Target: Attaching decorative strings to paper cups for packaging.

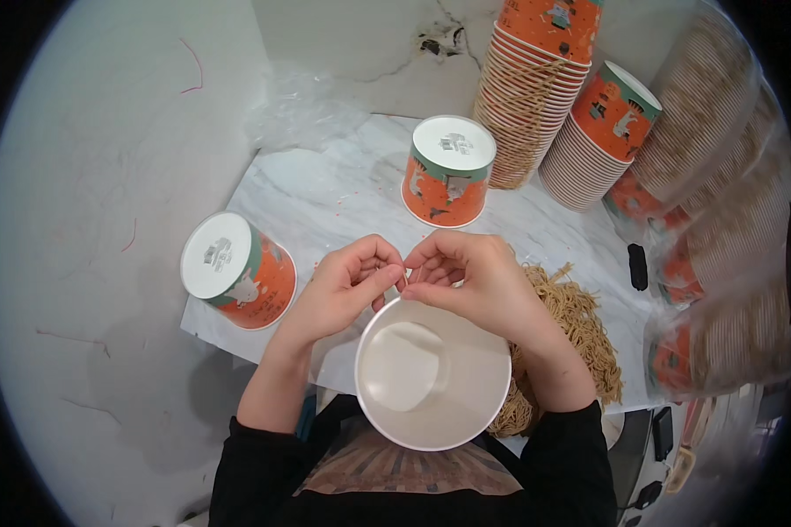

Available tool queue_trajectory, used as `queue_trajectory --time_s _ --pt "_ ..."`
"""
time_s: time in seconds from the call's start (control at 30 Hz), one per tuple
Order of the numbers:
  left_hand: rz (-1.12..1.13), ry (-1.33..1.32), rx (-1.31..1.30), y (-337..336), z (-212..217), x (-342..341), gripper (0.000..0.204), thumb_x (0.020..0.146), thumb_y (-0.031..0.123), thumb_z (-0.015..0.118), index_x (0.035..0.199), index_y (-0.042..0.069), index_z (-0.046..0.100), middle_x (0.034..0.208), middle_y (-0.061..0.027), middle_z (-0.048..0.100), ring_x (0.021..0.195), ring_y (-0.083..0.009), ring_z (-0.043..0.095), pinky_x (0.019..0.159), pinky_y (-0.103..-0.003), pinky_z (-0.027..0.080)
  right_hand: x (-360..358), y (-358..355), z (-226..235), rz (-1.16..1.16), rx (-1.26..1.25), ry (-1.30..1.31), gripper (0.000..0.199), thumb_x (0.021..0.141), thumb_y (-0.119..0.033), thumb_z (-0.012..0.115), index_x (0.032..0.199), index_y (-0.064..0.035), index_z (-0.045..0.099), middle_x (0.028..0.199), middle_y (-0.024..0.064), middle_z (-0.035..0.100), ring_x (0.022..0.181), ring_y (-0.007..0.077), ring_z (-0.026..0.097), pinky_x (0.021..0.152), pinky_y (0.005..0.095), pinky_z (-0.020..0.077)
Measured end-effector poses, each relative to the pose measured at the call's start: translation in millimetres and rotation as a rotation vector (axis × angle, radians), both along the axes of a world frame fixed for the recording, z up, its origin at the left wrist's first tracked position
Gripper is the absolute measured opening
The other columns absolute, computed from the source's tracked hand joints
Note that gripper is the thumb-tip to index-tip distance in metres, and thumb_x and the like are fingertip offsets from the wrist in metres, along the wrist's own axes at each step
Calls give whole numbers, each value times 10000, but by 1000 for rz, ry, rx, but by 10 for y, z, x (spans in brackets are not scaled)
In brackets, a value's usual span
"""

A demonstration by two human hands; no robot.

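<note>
- Two hands close together: left hand (356,285), right hand (470,274), fingertips pinched; anything held is too small to tell.
- Open white paper tub (473,369): between the forearms, far rim at the right thumb.
- Tan cord heap (582,329): beside right forearm.

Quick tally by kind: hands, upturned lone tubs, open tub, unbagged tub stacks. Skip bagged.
Hands: 2 (left hand, right hand)
Upturned lone tubs: 2 (left tub, far tub)
Open tub: 1
Unbagged stacks: 2 (tall stack, short stack)
Total: 7, each stack counted as one
</note>
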State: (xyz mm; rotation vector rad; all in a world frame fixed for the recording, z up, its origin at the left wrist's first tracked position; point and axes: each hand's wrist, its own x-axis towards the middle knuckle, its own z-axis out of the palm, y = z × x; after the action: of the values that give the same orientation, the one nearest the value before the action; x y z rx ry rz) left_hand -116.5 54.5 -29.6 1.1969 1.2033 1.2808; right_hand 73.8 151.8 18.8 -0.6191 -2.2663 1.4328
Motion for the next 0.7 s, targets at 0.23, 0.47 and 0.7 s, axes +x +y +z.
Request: queue_trajectory --time_s 0.23,0.47,0.7 --pt "55 -176 29 97 -304 26 94 1017 114 564 979 29 552 898 -15 637 774 -41 592 682 -206 484 -95 -8 -108 -72 79 48 212 799 -96 778 939 19 669 775 92 704 719 159 699 684 285 569" --pt "48 -177 76 175 -343 30 108 1028 138 549 1002 33 541 989 -46 645 904 -80 608 792 -241 502 -121 38 -126 -150 143 -49 269 774 -165 820 888 19 660 745 91 696 677 161 688 648 291 552" --pt "24 -325 10 148 -455 4 160 1038 195 548 1029 36 535 1046 -40 632 941 -79 586 828 -239 486 -176 65 -168 -49 17 -139 219 805 -187 800 869 -4 699 729 77 690 662 163 671 627 296 531"
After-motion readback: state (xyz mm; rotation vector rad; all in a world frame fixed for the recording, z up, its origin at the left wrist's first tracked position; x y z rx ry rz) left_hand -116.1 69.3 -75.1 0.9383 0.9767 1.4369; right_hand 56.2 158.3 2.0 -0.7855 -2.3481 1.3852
